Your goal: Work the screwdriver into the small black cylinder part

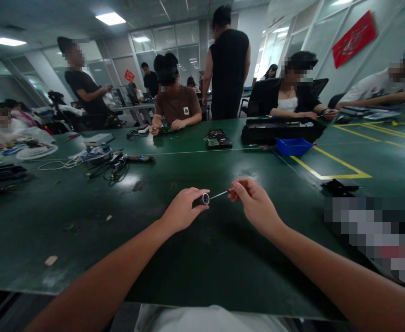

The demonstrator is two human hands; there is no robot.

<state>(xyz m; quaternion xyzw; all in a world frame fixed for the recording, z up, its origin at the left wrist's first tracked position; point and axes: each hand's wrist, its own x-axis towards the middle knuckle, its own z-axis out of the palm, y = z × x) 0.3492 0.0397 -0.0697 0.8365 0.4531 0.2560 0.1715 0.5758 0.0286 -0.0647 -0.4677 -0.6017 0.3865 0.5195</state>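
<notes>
Between the thumb and fingers of my left hand [181, 210] is a small dark cylinder [205, 199] with a pale ring around its open end. That end faces right. My right hand [254, 200] is closed in a pinch on a slim screwdriver [219, 195], of which a thin metal shaft and a bit of red near the fingertips show. The shaft slants down to the left, its tip at the cylinder's ringed end; whether it goes inside I cannot tell. Both hands are held over the green table [188, 267].
Dark cables [114, 168] and a pen-like tool [138, 158] lie ahead on the left. Farther back are a circuit board assembly [218, 138], a long black housing [282, 130] and a blue tray [293, 146]. A co-worker [177, 103] sits opposite. Scraps [51, 260] lie left.
</notes>
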